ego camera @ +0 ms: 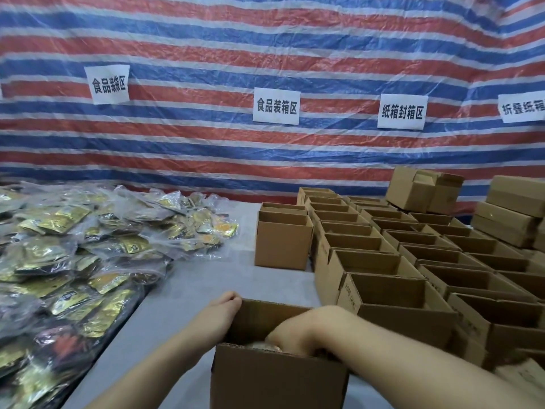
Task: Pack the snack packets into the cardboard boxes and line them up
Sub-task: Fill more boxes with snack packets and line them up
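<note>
An open cardboard box [277,379] stands at the near edge of the grey table. My left hand [224,308] grips its left wall at the far corner. My right hand [295,335] reaches down inside the box. Its fingers curl over a pale snack packet [259,345], which the front wall mostly hides. A large heap of gold and black snack packets [73,246] in clear bags covers the left side of the table.
Several open cardboard boxes [383,261] stand in rows on the right. One open box [283,243] stands apart in the middle. Closed boxes [507,214] are stacked at the back right. A striped tarp with paper signs [276,105] hangs behind.
</note>
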`<action>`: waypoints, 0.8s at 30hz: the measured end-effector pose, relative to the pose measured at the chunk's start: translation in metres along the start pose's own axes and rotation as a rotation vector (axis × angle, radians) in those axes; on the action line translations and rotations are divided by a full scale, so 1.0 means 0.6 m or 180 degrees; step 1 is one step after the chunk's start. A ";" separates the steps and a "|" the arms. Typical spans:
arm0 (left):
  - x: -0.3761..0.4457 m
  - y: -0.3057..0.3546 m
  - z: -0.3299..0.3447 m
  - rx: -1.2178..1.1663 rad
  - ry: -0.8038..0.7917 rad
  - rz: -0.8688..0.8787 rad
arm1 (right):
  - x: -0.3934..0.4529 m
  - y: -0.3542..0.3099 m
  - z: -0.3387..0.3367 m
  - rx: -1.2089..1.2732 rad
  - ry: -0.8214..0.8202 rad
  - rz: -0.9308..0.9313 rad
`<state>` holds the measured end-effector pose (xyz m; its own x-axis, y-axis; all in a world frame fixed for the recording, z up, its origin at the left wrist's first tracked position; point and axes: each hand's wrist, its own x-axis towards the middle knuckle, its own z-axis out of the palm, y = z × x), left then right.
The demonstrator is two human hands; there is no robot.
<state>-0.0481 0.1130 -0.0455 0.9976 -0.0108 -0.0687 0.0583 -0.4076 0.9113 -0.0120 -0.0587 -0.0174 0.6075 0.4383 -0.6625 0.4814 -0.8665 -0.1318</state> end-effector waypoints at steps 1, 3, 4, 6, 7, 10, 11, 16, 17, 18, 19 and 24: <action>-0.001 0.000 0.000 0.0042 0.0012 0.0021 | 0.013 -0.005 0.010 0.0011 -0.0018 0.0084; -0.003 -0.001 -0.001 0.0064 0.0026 0.0036 | 0.029 -0.012 0.023 0.0011 0.0031 0.0174; -0.004 -0.002 -0.001 0.0066 0.0043 0.0031 | 0.032 -0.013 0.025 -0.0002 0.0031 0.0165; -0.003 -0.001 0.000 0.0083 0.0078 0.0030 | 0.029 -0.008 0.023 0.0072 -0.0050 0.0059; -0.003 0.000 0.001 0.0083 0.0078 0.0031 | 0.026 -0.003 0.019 0.0117 -0.0134 0.0012; 0.001 0.001 0.007 0.0032 0.0002 0.0038 | 0.004 0.010 0.005 0.0241 -0.0165 -0.0127; 0.002 0.000 0.008 0.0011 -0.0017 0.0029 | -0.005 0.014 0.001 0.0373 -0.0083 -0.0132; 0.003 -0.002 0.010 0.0002 -0.0023 0.0018 | -0.056 0.020 -0.025 0.0480 0.0454 -0.0258; 0.002 -0.001 0.010 -0.0029 -0.0013 0.0030 | -0.060 0.020 -0.031 0.0411 0.0517 -0.0301; 0.000 0.001 0.010 -0.0051 -0.0006 0.0043 | -0.059 0.018 -0.036 0.0314 0.0508 -0.0312; -0.001 0.002 0.010 -0.0042 -0.0006 0.0051 | -0.057 0.015 -0.036 0.0201 0.0393 -0.0275; -0.005 0.005 0.010 0.0058 0.0052 0.0059 | -0.012 -0.003 -0.010 0.0055 -0.0405 0.0071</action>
<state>-0.0511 0.1061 -0.0451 0.9990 -0.0038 -0.0450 0.0392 -0.4242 0.9047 -0.0133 -0.0589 -0.0082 0.5323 0.3858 -0.7535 0.4571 -0.8802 -0.1278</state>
